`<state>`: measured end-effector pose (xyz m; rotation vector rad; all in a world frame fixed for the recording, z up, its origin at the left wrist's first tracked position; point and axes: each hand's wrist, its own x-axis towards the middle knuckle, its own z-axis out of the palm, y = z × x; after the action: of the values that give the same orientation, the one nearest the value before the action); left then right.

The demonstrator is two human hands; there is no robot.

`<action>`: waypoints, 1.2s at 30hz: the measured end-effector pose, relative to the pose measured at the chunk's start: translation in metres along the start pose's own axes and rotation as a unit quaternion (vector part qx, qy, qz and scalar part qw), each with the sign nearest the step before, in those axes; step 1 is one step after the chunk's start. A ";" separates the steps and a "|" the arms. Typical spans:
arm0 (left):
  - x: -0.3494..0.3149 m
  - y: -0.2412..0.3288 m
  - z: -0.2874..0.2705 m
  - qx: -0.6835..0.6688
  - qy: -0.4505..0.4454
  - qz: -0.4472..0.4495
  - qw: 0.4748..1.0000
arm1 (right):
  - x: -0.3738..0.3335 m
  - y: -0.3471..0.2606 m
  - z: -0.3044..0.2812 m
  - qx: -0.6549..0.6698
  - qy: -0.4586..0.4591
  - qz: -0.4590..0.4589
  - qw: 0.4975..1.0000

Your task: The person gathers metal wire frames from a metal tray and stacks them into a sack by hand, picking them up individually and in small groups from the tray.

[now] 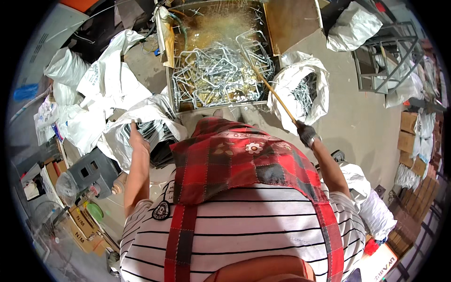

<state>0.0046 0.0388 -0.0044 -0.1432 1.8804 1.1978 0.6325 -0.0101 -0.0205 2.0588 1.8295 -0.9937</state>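
Note:
My gloved right hand is closed round the lower end of a long wooden stick. The stick slants up and left into an open metal bin. Inside the bin lies a tangled heap of bent silvery metal rods; the stick's far end is lost among them. My bare left hand is at a white sack with dark flat metal pieces in it. Its fingers look curled and are partly hidden, so what they hold does not show.
A white sack of small metal parts stands right of the bin, whose door swings out there. More white sacks crowd the left. A grey metal frame is at far right, near stacked cardboard boxes. A grey plastic case lies lower left.

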 end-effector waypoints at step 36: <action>0.183 0.035 -0.173 0.049 0.090 0.043 0.994 | -0.087 0.006 0.105 -0.026 -0.015 0.046 0.999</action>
<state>-0.2303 -0.0163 -0.0862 -0.1206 2.1187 1.1794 0.6030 -0.1405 -0.0477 2.0665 1.7110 -0.9387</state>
